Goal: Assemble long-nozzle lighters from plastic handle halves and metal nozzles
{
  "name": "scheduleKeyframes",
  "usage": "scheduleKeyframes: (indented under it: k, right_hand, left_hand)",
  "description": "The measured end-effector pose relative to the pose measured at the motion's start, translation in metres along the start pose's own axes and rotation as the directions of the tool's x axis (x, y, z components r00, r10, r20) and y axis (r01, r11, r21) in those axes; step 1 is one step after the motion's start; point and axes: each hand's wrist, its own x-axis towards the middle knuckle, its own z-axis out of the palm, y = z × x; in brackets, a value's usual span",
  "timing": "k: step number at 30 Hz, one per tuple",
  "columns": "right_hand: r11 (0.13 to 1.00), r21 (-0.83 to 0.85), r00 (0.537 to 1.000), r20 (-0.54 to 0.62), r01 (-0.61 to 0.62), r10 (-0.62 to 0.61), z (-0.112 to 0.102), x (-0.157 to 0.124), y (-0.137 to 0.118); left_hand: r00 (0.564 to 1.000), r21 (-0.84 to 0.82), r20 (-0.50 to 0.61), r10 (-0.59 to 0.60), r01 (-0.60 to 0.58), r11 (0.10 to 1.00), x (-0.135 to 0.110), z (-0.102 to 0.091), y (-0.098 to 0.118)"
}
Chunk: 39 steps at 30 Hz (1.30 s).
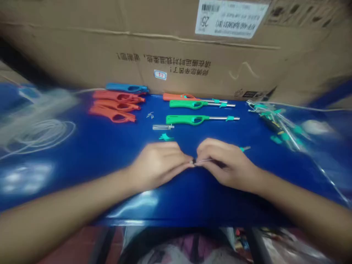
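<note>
Over the middle of the blue table, my left hand (159, 163) and my right hand (228, 161) meet fingertip to fingertip. Both are closed in a pinch. Between the tips shows a small black part (194, 161), at the left fingertips. A thin pale wire (205, 160) runs from there under my right fingers. Just beyond the hands lie a teal trigger piece (166, 137) and a clear fuel tank (162, 127). Farther back are two green lighters (183, 119) with metal tubes and an orange lighter (174, 96). Behind my right hand a metal tip with teal (246, 148) sticks out.
Several orange handle shells (114, 113) and a blue shell (123, 87) lie at back left, near tiny metal bits (150, 116). A coil of white wire (49, 134) is at left. Metal tubes with teal pieces (286, 126) are heaped right. A cardboard box (82, 47) walls the back.
</note>
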Motion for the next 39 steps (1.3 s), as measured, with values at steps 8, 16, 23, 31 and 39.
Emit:
scheduleKeyframes:
  k: [8,16,23,31,39]
  right_hand:
    - [1.0,-0.009,1.0,0.001,-0.002,0.002,-0.001,-0.004,-0.001]
    - [0.997,-0.023,0.997,0.019,-0.077,0.078,-0.002,0.001,-0.006]
    - [0.994,-0.075,0.997,0.01,-0.081,0.081,-0.002,0.002,-0.003]
    - [0.989,-0.09,0.993,0.03,-0.114,0.117,-0.004,0.002,-0.005]
    - [0.93,-0.263,0.943,0.146,-0.255,0.3,-0.015,0.002,0.002]
  left_hand:
    - [1.0,0.047,-0.011,0.029,-0.029,0.998,0.0,0.0,0.002]
    - [0.994,-0.053,0.022,-0.111,0.112,0.992,0.002,-0.001,0.002]
    - [0.947,-0.202,0.014,-0.321,0.317,0.927,0.006,0.0,0.009]
    - [0.951,-0.119,0.023,-0.307,0.308,0.944,0.003,-0.002,0.003]
    - [0.959,0.031,0.061,-0.277,0.276,0.961,0.003,-0.006,-0.013]
